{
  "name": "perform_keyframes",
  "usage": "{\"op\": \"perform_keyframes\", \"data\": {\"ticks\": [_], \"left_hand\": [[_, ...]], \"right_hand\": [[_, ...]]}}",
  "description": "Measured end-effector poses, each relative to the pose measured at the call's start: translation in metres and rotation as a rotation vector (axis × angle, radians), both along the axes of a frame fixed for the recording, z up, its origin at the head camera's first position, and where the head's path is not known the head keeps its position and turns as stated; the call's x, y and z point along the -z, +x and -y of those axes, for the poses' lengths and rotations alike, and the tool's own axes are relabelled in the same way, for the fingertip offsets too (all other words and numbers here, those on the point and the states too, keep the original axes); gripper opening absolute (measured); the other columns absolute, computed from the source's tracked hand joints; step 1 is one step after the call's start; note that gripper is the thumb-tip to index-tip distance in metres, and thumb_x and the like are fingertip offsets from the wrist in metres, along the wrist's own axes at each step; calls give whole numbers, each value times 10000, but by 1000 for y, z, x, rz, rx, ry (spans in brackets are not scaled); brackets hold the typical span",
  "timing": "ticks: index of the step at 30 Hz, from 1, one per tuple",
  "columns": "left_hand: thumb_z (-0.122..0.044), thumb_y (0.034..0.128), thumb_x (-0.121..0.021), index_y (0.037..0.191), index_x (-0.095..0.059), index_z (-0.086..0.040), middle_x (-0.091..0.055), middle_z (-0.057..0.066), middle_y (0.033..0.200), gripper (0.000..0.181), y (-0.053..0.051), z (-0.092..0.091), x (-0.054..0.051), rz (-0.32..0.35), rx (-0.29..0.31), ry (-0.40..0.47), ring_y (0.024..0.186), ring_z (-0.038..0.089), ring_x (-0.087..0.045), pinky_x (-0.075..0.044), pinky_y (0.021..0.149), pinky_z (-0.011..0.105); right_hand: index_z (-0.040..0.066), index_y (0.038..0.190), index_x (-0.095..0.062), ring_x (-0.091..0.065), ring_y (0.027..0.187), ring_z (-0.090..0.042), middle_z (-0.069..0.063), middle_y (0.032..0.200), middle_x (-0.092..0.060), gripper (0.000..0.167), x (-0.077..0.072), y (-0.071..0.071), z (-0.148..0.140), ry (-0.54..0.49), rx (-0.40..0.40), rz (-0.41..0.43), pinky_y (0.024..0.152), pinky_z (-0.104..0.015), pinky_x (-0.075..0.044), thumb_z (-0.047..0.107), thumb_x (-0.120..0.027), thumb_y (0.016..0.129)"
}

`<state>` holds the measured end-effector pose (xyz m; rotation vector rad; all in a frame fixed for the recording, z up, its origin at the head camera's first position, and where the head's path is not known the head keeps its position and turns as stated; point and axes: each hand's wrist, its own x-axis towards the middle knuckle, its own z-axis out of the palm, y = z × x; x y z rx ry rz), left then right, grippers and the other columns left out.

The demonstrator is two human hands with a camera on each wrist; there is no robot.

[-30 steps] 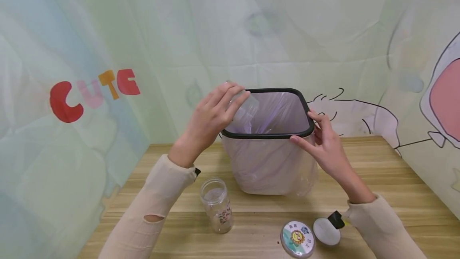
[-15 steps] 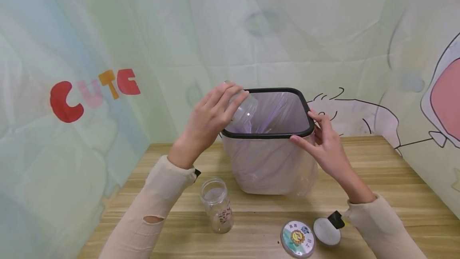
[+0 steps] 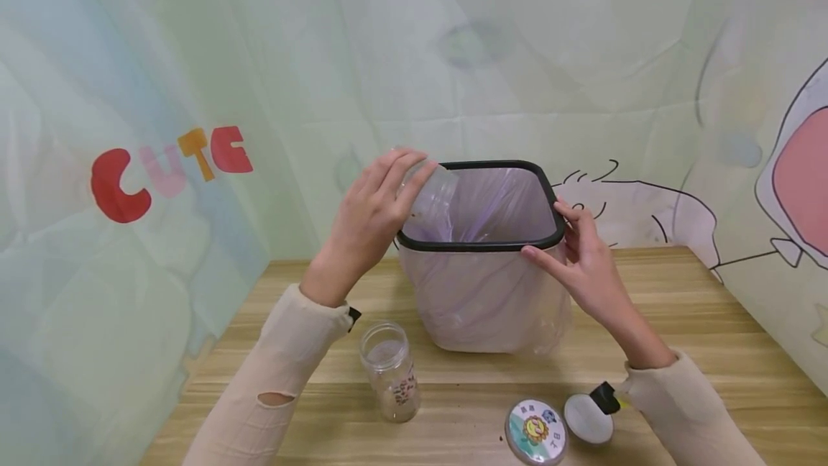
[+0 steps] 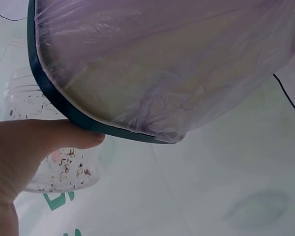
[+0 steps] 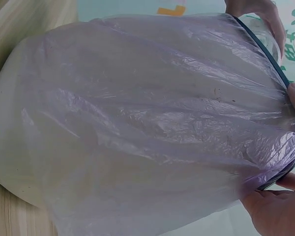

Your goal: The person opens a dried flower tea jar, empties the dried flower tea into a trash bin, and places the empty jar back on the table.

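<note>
In the head view my left hand (image 3: 369, 218) grips a clear jar (image 3: 435, 196), tipped with its mouth down inside the left side of a trash bin (image 3: 481, 300). Small dark bits cling to the jar's wall in the left wrist view, where my left thumb (image 4: 73, 133) lies beside the bin's rim. My right hand (image 3: 591, 265) holds the black rim (image 3: 479, 245) at the bin's right corner, thumb in front and fingers on the side. A thin purple-tinted bag (image 5: 152, 108) lines the bin and hangs over its outside. The bin's bottom is hidden.
A second clear jar (image 3: 390, 376), lidless with a printed pattern, stands upright in front of the bin. Two round lids, one with a sun picture (image 3: 535, 431) and one plain whitish (image 3: 589, 419), lie near the right sleeve. Tiny crumbs dot the wooden table (image 3: 453, 437).
My left hand has shifted slightly left with the jar, and more of the jar shows over the bin's opening. My right hand keeps its hold on the rim.
</note>
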<state>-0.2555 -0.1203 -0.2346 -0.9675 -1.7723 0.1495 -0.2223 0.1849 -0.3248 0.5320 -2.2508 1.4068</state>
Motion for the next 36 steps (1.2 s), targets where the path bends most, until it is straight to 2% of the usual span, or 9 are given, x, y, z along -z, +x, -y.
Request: {"op": "perform_keyframes", "data": {"ticks": [4, 15, 17, 19, 22, 24, 28, 31, 36], "left_hand": [[188, 888, -440, 1311, -573, 34, -571, 216, 1269, 469, 0, 1, 0, 33, 17, 55, 1199, 376, -511, -426, 1045, 405], [104, 676, -587, 1359, -534, 15, -556, 201, 1298, 691, 6, 5, 0, 79, -11, 121, 1212, 375, -495, -431, 1014, 436], [83, 657, -657, 1370, -524, 17, -549, 204, 1306, 728, 7, 6, 1, 92, -14, 128, 1226, 375, -487, -430, 1012, 442], [32, 631, -789, 1375, -514, 23, -544, 207, 1313, 793, 8, 8, 3, 103, -15, 139, 1233, 378, -483, -432, 1007, 450], [-99, 563, -947, 1375, -505, 36, -542, 215, 1317, 934, 9, 10, 4, 108, -13, 169, 1222, 385, -492, -436, 1000, 458], [-159, 541, -982, 1374, -501, 40, -543, 216, 1318, 982, 10, 11, 5, 111, -10, 193, 1210, 387, -499, -434, 1002, 461], [-171, 558, -970, 1381, -490, 40, -543, 215, 1322, 976, 15, 11, 7, 131, 4, 239, 1201, 395, -499, -432, 1000, 467], [-174, 562, -960, 1388, -487, 34, -540, 213, 1317, 974, 22, 11, 9, 164, 24, 286, 1199, 397, -494, -433, 990, 479], [-232, 574, -946, 1390, -497, 32, -547, 212, 1299, 968, 33, 12, 14, 209, 76, 378, 1171, 393, -504, -433, 975, 488]], "right_hand": [[60, 1491, -298, -367, 1415, -308, -47, 1622, -251, 771, 0, 1, -1, 3, -4, 7, 1096, -468, -324, 227, -765, 900], [126, 1532, -261, -356, 1421, -299, -113, 1551, -357, 814, -1, 3, -1, -25, -22, 32, 1111, -494, -311, 217, -765, 899], [130, 1538, -249, -356, 1421, -301, -122, 1546, -362, 825, 0, 4, -1, -34, -29, 36, 1110, -495, -311, 207, -765, 899], [126, 1541, -236, -351, 1424, -302, -128, 1549, -358, 834, 1, 5, -2, -38, -33, 39, 1109, -493, -310, 201, -763, 899], [111, 1541, -224, -341, 1429, -306, -135, 1557, -347, 844, 3, 6, -3, -41, -35, 45, 1106, -487, -312, 196, -764, 898], [101, 1542, -215, -333, 1433, -309, -138, 1565, -333, 850, 5, 7, -4, -38, -29, 55, 1105, -477, -314, 206, -763, 900], [85, 1546, -204, -315, 1442, -311, -138, 1584, -302, 857, 8, 8, -6, -26, -13, 71, 1106, -460, -313, 227, -756, 907], [78, 1549, -201, -302, 1449, -302, -127, 1592, -288, 856, 10, 9, -7, -23, -14, 72, 1113, -396, -314, 225, -752, 911], [65, 1545, -210, -294, 1454, -295, -114, 1599, -277, 836, 12, 11, -10, -38, -31, 67, 1078, -190, -315, 191, -746, 915]]}}
